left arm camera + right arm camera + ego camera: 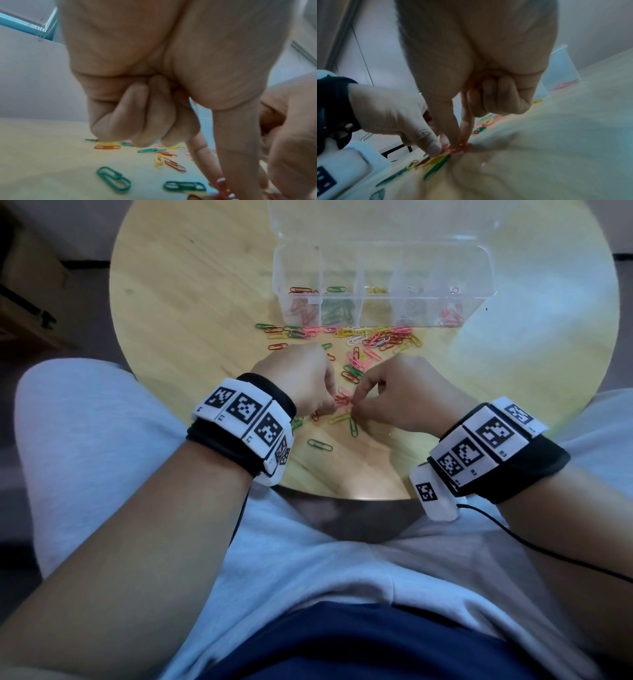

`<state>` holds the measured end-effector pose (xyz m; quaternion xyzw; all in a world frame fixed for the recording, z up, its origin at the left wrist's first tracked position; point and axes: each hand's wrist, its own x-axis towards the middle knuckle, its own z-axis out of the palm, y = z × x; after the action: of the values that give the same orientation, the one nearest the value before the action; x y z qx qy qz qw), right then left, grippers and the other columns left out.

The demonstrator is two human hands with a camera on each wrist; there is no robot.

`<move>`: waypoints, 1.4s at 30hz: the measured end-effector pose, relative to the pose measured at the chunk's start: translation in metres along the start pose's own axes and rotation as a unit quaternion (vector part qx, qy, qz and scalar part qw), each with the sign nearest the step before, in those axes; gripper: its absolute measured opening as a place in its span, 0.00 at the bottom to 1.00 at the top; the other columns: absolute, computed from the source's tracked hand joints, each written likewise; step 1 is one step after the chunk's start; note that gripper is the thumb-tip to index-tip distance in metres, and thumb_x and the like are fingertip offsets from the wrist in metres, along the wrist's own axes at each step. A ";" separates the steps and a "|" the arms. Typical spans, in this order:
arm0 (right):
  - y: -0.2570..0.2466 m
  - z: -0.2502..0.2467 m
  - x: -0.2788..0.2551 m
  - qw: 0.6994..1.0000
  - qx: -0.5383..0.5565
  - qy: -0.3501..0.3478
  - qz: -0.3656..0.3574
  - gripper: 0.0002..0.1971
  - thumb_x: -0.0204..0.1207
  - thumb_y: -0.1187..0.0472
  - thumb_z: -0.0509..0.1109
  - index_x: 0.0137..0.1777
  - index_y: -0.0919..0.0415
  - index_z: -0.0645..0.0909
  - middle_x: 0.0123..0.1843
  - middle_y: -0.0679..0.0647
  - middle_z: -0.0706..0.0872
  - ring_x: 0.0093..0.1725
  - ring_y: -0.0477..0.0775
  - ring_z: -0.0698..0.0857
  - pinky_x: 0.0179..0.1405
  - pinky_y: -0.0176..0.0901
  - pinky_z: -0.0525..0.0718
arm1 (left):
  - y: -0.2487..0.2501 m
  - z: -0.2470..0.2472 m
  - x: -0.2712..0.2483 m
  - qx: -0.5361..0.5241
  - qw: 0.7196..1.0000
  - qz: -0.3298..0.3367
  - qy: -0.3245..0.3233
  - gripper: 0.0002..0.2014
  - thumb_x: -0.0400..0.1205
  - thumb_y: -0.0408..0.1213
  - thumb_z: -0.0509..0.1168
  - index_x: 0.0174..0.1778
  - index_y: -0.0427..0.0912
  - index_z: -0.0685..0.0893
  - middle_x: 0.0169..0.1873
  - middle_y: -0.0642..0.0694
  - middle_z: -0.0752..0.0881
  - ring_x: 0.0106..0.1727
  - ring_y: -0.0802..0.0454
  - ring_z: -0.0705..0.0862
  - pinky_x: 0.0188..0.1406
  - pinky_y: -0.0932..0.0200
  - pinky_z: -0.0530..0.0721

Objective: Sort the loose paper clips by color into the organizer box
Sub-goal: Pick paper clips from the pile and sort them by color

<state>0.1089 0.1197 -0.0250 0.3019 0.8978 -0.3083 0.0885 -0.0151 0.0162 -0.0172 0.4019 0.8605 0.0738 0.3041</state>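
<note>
On the round wooden table (191, 302) my two hands meet over a small bunch of red paper clips (343, 399). My left hand (334, 405) pinches it from the left with thumb and index, its other fingers curled in. My right hand (354, 405) pinches the same bunch from the right. The left wrist view shows a red clip (222, 185) between the left hand's (221, 180) thumb and index. The right wrist view has the right hand (458, 142) and the left thumb (433, 147) both on the red clips (460, 146). The clear organizer box (376, 313) stands behind, lid open.
Its compartments hold red, green, yellow, pale and pink clips from left to right. A band of mixed loose clips (359, 335) lies in front of the box. Green clips (320, 445) (113, 178) lie near the table's front edge, close to my lap.
</note>
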 end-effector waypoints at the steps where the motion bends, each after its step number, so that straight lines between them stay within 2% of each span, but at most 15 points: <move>1: 0.001 0.000 0.001 1.000 -0.014 0.000 0.006 0.02 0.69 0.53 0.79 0.38 0.48 0.89 0.29 0.42 0.77 0.29 0.40 0.75 0.24 0.34 0.67 | 0.000 0.000 -0.001 -0.003 1.000 0.001 0.008 0.07 0.70 0.45 0.79 0.31 0.51 0.88 0.30 0.56 0.88 0.39 0.53 0.87 0.43 0.56 0.85; 5: 0.001 -0.002 0.000 0.998 -0.051 -0.006 0.029 0.06 0.65 0.51 0.81 0.35 0.50 0.89 0.27 0.44 0.83 0.31 0.44 0.81 0.26 0.37 0.74 | 0.001 -0.005 -0.003 -0.030 0.999 0.017 0.020 0.07 0.73 0.47 0.77 0.33 0.50 0.89 0.32 0.55 0.89 0.39 0.56 0.87 0.41 0.58 0.83; 9: 0.000 0.000 -0.002 0.994 -0.082 -0.031 0.058 0.10 0.63 0.48 0.81 0.34 0.52 0.86 0.34 0.49 0.87 0.38 0.52 0.86 0.35 0.42 0.84 | 0.000 -0.013 -0.005 -0.065 0.997 0.027 0.033 0.09 0.81 0.43 0.68 0.41 0.42 0.86 0.41 0.50 0.87 0.46 0.51 0.83 0.41 0.55 0.77; 10: 0.000 0.000 -0.002 0.994 -0.082 -0.036 0.059 0.10 0.62 0.48 0.81 0.34 0.52 0.86 0.36 0.49 0.87 0.39 0.53 0.86 0.36 0.43 0.85 | 0.000 -0.014 -0.005 -0.081 0.996 0.029 0.026 0.11 0.81 0.41 0.64 0.39 0.37 0.84 0.41 0.47 0.87 0.45 0.48 0.83 0.40 0.53 0.77; 11: 0.000 0.001 -0.003 0.994 -0.082 -0.040 0.058 0.10 0.63 0.48 0.81 0.34 0.52 0.86 0.37 0.50 0.87 0.39 0.53 0.86 0.36 0.43 0.85 | 0.001 -0.015 -0.006 -0.101 0.994 0.032 0.020 0.13 0.81 0.40 0.60 0.36 0.35 0.80 0.35 0.45 0.84 0.40 0.46 0.80 0.37 0.52 0.74; 13: 0.000 0.002 -0.004 0.994 -0.087 -0.044 0.051 0.09 0.63 0.49 0.80 0.34 0.52 0.86 0.37 0.51 0.87 0.39 0.53 0.85 0.34 0.42 0.83 | 0.004 -0.016 -0.008 -0.128 0.991 0.027 0.016 0.13 0.81 0.37 0.54 0.31 0.39 0.70 0.25 0.47 0.73 0.30 0.47 0.70 0.29 0.53 0.64; 16: -0.001 0.001 -0.005 0.994 -0.094 -0.042 0.041 0.09 0.64 0.49 0.80 0.35 0.51 0.84 0.37 0.50 0.86 0.40 0.54 0.84 0.32 0.41 0.80 | 0.005 -0.017 -0.009 -0.145 0.989 0.022 0.019 0.14 0.82 0.36 0.52 0.29 0.43 0.64 0.23 0.48 0.67 0.26 0.50 0.65 0.26 0.54 0.59; 19: 0.001 -0.003 -0.007 0.994 -0.106 -0.018 0.033 0.12 0.66 0.49 0.81 0.42 0.49 0.81 0.34 0.45 0.79 0.39 0.53 0.81 0.29 0.41 0.73 | 0.005 -0.017 -0.009 -0.146 0.989 0.020 0.016 0.15 0.84 0.36 0.52 0.29 0.44 0.62 0.24 0.48 0.66 0.25 0.50 0.63 0.25 0.53 0.58; 21: 0.003 -0.006 -0.008 0.992 -0.119 0.004 0.046 0.12 0.66 0.47 0.81 0.44 0.48 0.84 0.34 0.44 0.77 0.38 0.53 0.81 0.31 0.41 0.73 | 0.004 -0.017 -0.009 -0.151 0.988 0.018 0.014 0.15 0.84 0.36 0.51 0.30 0.45 0.62 0.25 0.48 0.65 0.26 0.50 0.63 0.25 0.53 0.57; 24: 0.005 -0.009 -0.006 0.990 -0.123 0.004 0.067 0.08 0.69 0.48 0.80 0.41 0.50 0.88 0.33 0.47 0.80 0.34 0.50 0.81 0.27 0.39 0.73 | 0.003 -0.017 -0.009 -0.161 0.987 0.012 0.013 0.12 0.85 0.36 0.51 0.34 0.43 0.66 0.28 0.47 0.67 0.27 0.48 0.65 0.25 0.52 0.59; 26: 0.004 -0.008 -0.005 0.990 -0.126 -0.005 0.067 0.08 0.69 0.48 0.79 0.40 0.51 0.88 0.33 0.48 0.82 0.35 0.52 0.82 0.31 0.40 0.76 | 0.003 -0.017 -0.009 -0.152 0.988 0.011 0.013 0.13 0.87 0.37 0.51 0.36 0.42 0.68 0.28 0.46 0.69 0.27 0.49 0.67 0.26 0.52 0.61; 30: 0.003 -0.005 -0.003 0.990 -0.111 -0.028 0.077 0.10 0.65 0.48 0.80 0.37 0.53 0.87 0.38 0.52 0.87 0.39 0.55 0.85 0.38 0.46 0.87 | 0.001 -0.015 -0.007 -0.125 0.992 0.018 0.014 0.18 0.90 0.41 0.50 0.32 0.44 0.67 0.29 0.48 0.72 0.29 0.52 0.68 0.27 0.54 0.62; 36: 0.005 -0.003 -0.004 0.991 -0.093 -0.071 0.066 0.13 0.63 0.46 0.80 0.35 0.56 0.86 0.37 0.53 0.87 0.39 0.54 0.85 0.34 0.43 0.84 | 0.001 -0.014 -0.006 -0.111 0.993 0.024 0.007 0.19 0.90 0.42 0.50 0.32 0.43 0.68 0.29 0.48 0.72 0.31 0.51 0.69 0.29 0.55 0.63; 39: 0.004 0.000 -0.005 0.990 -0.112 -0.072 0.054 0.15 0.67 0.46 0.74 0.33 0.58 0.83 0.37 0.54 0.86 0.38 0.54 0.83 0.32 0.42 0.79 | 0.003 -0.014 -0.008 -0.112 0.993 0.037 -0.001 0.19 0.90 0.40 0.51 0.31 0.43 0.67 0.28 0.46 0.71 0.31 0.49 0.69 0.28 0.55 0.63; 42: 0.006 -0.005 -0.004 0.992 -0.078 -0.091 0.049 0.16 0.78 0.50 0.64 0.32 0.58 0.77 0.36 0.52 0.80 0.37 0.52 0.77 0.35 0.43 0.72 | 0.002 -0.012 -0.008 -0.111 0.993 0.049 -0.003 0.18 0.89 0.40 0.51 0.32 0.41 0.69 0.28 0.46 0.70 0.31 0.49 0.69 0.28 0.56 0.63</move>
<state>0.1159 0.1246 -0.0223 0.3084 0.8913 -0.2592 0.2083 -0.0170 0.0130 -0.0036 0.4076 0.8256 0.1823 0.3450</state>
